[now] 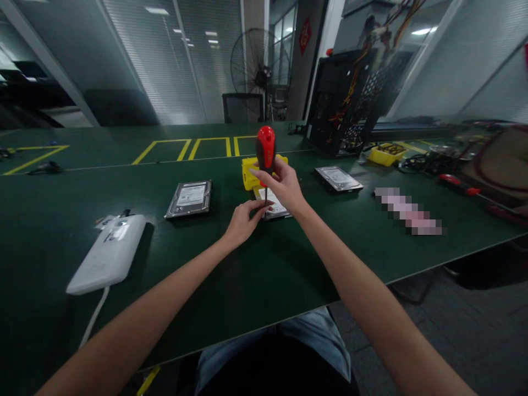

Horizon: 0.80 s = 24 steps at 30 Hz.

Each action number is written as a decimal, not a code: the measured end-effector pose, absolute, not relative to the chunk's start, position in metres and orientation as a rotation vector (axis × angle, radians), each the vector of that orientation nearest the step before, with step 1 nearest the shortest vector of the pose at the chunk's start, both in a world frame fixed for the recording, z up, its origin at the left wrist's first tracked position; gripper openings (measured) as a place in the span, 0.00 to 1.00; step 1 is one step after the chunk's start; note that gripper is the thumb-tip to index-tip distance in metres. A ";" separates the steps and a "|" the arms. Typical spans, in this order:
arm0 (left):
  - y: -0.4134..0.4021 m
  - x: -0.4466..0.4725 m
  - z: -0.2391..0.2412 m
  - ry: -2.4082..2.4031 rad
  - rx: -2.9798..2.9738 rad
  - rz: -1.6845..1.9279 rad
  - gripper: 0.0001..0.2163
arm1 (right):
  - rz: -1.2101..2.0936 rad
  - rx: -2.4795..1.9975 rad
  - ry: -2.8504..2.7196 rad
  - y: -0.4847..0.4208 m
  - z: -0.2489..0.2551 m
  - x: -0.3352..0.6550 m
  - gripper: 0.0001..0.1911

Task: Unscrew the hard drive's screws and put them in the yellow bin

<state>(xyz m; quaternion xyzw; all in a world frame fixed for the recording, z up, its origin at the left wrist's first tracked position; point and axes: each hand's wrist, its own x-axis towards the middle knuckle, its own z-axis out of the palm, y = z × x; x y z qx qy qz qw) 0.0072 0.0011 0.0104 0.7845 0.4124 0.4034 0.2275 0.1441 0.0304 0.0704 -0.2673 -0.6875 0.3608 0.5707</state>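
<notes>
My right hand [285, 182] grips the red and black handle of an upright screwdriver [266, 148]. Its shaft points down at a hard drive [277, 208] that lies on the green table, partly covered by my hands. With fingers pinched at the lower end of the shaft, my left hand [246, 220] is at the near left edge of that drive; whether a screw is between the fingertips is too small to tell. Right behind the drive stands a yellow plastic tray [249, 171], partly hidden by the screwdriver and my right hand.
Other hard drives lie to the left [190, 198] and right [338, 179]. A white device [109, 254] with a cable sits at the left. Toward the back right are an open computer case [342, 104] and a yellow box [386, 155]. The table's front edge [264, 334] is close to my lap.
</notes>
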 end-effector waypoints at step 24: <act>0.010 0.005 -0.002 1.254 2.212 1.049 0.35 | 0.785 -0.766 -1.442 0.034 0.066 0.143 0.18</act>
